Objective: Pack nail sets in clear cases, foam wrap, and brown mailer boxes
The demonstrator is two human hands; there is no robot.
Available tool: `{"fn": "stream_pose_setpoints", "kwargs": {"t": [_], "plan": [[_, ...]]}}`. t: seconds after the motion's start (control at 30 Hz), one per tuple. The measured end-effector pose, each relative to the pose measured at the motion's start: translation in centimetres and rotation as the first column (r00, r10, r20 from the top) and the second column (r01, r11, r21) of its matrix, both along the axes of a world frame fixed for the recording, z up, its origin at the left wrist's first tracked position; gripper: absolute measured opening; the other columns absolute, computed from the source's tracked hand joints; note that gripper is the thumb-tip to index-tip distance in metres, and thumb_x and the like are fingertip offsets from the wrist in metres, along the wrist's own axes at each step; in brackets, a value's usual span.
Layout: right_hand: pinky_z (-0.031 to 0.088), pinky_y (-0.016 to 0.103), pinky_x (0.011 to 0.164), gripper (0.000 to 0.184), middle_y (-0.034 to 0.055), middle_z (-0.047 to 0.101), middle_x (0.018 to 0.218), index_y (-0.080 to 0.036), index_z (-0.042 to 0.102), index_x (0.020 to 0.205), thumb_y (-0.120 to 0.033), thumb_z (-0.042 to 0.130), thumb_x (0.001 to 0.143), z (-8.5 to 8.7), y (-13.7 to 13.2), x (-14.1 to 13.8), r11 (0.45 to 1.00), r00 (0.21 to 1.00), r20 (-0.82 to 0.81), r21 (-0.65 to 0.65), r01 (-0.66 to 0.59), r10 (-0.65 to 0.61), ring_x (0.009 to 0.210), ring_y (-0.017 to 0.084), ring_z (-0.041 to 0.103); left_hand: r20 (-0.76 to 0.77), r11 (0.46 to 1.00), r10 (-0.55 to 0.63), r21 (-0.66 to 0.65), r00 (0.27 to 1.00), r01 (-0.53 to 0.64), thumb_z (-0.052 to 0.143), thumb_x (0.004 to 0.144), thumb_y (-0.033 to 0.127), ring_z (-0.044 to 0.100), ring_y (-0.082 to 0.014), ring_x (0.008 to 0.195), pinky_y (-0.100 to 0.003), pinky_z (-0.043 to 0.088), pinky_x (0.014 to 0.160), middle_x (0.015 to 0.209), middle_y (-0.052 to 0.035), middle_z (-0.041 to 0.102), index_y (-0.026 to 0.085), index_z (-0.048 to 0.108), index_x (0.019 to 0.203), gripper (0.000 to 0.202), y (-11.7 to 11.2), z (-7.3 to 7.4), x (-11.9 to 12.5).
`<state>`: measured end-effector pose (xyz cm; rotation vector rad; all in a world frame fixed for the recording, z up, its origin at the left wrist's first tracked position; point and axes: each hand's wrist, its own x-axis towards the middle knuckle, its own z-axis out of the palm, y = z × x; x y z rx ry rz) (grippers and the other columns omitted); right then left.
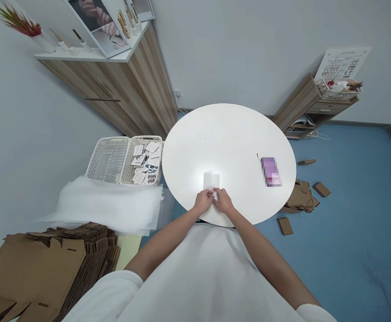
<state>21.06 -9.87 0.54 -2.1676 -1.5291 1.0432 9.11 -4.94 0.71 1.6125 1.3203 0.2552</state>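
Note:
A small folded piece of translucent white wrapping sheet (211, 180) lies on the white oval table (229, 129), close to its near edge. My left hand (204, 200) pinches the near end of the sheet from the left. From the right, my right hand (223, 201) has its fingers closed on the same end, and the fingertips of both hands almost meet. Whether something small is wrapped inside the sheet is hidden. On the right part of the table lies a purple, pixelated rectangular object (271, 171), with a tiny dark item (257, 156) beside it.
Left of the table stand a white basket with carded items (146, 161) and another with clear plastic pieces (108, 158). Nearer are a stack of translucent sheets (110, 203) and flattened cardboard boxes (41, 268). Small brown boxes (285, 226) lie on the blue floor at right.

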Motion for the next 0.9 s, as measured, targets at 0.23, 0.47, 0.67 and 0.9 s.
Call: {"fn": "stream_pose_setpoints", "kwargs": {"t": [0.23,0.47,0.67,0.9], "plan": [[0.04,0.025,0.069,0.03,0.0023,0.054,0.089,-0.023,0.052,0.101,-0.026,0.031,0.08,0.4,0.6,0.3,0.985,0.976,-0.138,-0.021,0.169,-0.17,0.082,0.014,0.052,0.027,0.994,-0.083,0.073,0.996,0.081,0.041,0.076,0.014,0.059,-0.0156,0.079,-0.03,0.047,0.072,0.085,-0.003,0.062,0.02,0.047,0.099,0.024,-1.0,-0.3,-0.3],[0.036,0.024,0.058,0.02,0.0006,0.053,0.083,-0.021,0.048,0.089,-0.032,0.046,0.073,-0.6,1.3,-0.4,0.979,0.979,0.005,-0.013,0.206,-0.206,0.07,0.013,0.051,0.088,0.987,-0.052,0.153,0.995,0.038,0.043,0.076,0.015,0.057,-0.0141,0.08,-0.03,0.046,0.072,0.094,-0.0063,0.056,0.019,0.035,0.104,0.03,-2.2,-0.9,-1.3],[0.039,0.026,0.06,0.019,0.0001,0.052,0.08,-0.022,0.047,0.091,-0.032,0.044,0.075,-1.0,1.0,-0.4,0.981,0.981,0.01,0.005,0.194,-0.194,0.07,0.014,0.051,-0.137,0.852,-0.255,0.437,0.957,0.289,0.044,0.075,0.015,0.044,-0.0206,0.109,-0.039,0.038,0.09,0.113,-0.0081,0.049,0.02,0.045,0.107,0.032,0.3,-0.7,-2.6],[0.042,0.033,0.076,0.041,0.0105,0.046,0.115,-0.021,0.038,0.119,-0.018,0.042,0.078,0.0,-0.3,-0.3,0.989,0.983,0.185,0.139,-0.04,0.014,0.098,0.021,0.05,-0.297,0.711,-0.455,0.447,0.839,0.543,0.045,0.077,0.017,0.028,-0.0226,0.124,-0.042,0.028,0.099,0.134,-0.006,0.035,0.023,0.045,0.116,0.039,1.7,-1.0,-2.6]]}}
